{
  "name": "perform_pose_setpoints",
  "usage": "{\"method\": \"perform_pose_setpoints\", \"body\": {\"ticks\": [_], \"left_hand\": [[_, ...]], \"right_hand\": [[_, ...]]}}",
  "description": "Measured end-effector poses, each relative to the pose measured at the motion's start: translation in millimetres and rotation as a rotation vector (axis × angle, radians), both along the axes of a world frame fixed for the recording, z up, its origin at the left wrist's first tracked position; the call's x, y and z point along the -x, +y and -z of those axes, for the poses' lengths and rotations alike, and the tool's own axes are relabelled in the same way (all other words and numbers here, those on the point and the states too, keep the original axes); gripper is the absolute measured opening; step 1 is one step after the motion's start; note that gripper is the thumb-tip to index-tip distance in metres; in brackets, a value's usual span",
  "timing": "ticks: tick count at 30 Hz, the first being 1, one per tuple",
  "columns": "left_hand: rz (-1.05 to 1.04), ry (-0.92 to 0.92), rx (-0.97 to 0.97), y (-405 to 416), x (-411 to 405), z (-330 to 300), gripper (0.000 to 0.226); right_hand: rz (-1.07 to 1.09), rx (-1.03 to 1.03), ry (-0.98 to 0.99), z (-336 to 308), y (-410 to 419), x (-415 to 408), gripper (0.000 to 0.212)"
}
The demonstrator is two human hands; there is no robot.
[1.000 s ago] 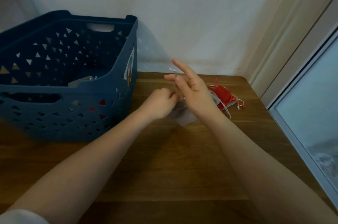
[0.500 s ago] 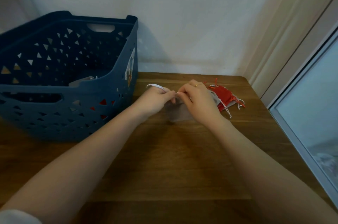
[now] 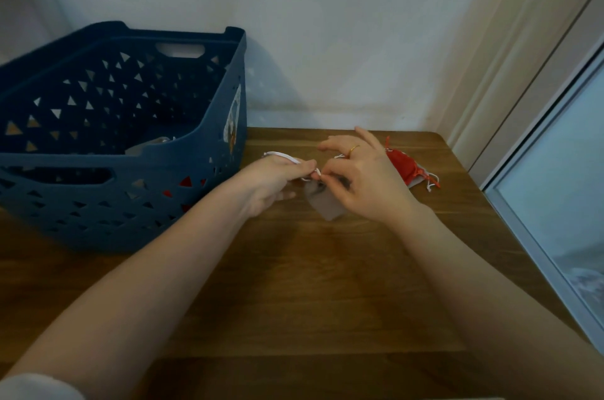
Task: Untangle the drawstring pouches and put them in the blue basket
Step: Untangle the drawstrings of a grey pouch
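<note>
Grey pouch [image 3: 322,203]: thin flat cloth, roughly rectangular, matte, lies on surface [image 3: 310,285] at frame centre, one corner pointing to 6 o'clock. White drawstring [image 3: 281,156]: soft cord, loops out from the pouch mouth toward 10 o'clock.

Red pouch [image 3: 403,164]: crumpled cloth w/ thin white and red cords trailing off at its 4 o'clock side; sits at 3 o'clock of the grey pouch, partly behind the right hand. A pale grey cloth edge shows under it; can't tell if separate pouch.

Blue basket [image 3: 209,151]: rigid plastic, rectangular, walls perforated w/ triangle cut-outs, slot handles in near and far walls. Stands on surface at 9 o'clock of the hands, near but apart. Pale item visible inside on the floor, red patches seen thru the near-wall holes. Sticker on its right wall, print too small to read.

Surface: dark wood grain, smooth, plank seams running left-right.

Left hand [image 3: 277,180]: forearm comes in from 7 o'clock, fingers curled, thumb + index pinching the drawstring just by the pouch mouth. Right hand [image 3: 362,180]: forearm from 5 o'clock, thumb + index pinching the cord at the same spot, other fingers spread and raised toward 12 o'clock. Gold ring [image 3: 354,148] on one raised finger.

Fingertips of both hands nearly touching.
</note>
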State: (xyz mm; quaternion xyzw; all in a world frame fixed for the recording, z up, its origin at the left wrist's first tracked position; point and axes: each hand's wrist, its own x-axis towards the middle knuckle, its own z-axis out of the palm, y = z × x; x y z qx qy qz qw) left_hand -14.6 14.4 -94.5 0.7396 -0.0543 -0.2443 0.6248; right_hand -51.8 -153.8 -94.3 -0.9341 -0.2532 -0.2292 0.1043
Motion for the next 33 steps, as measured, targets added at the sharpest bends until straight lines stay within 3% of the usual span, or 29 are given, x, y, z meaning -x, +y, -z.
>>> {"method": "perform_pose_setpoints", "body": {"ticks": [5, 7, 10, 14, 16, 19, 24, 28, 33], "left_hand": [[-0.082, 0.048, -0.001, -2, -1, 5, 0.015], [-0.096, 0.067, 0.0, -4, -1, 6, 0.029], [-0.099, 0.074, -0.017, -6, 0, 5, 0.035], [-0.075, 0.091, 0.013, -4, 2, 4, 0.012], [-0.046, 0.089, 0.037, -2, 3, 4, 0.007], [-0.035, 0.042, 0.015, 0, 4, 3, 0.006], [0.012, -0.088, -0.047, 5, 6, 2, 0.01], [0.063, -0.338, -0.2, 5, 12, 2, 0.01], [0.066, -0.633, -0.431, 0, 20, -3, 0.005]], "right_hand": [[0.024, 0.094, -0.035, 6, 2, 2, 0.03], [0.033, 0.042, 0.008, 8, 7, 4, 0.026], [-0.003, -0.216, 0.291, 9, 10, 2, 0.025], [0.042, -0.723, 0.602, 9, 9, 0, 0.032], [0.055, -0.88, 0.64, 5, 7, 0, 0.029], [0.043, -0.902, 0.669, 7, 7, 0, 0.011], [0.081, -0.793, 0.72, 9, 6, 1, 0.008], [0.091, -0.7, 0.691, 5, 7, 3, 0.005], [0.046, -0.803, 0.727, 10, 8, 9, 0.01]]}}
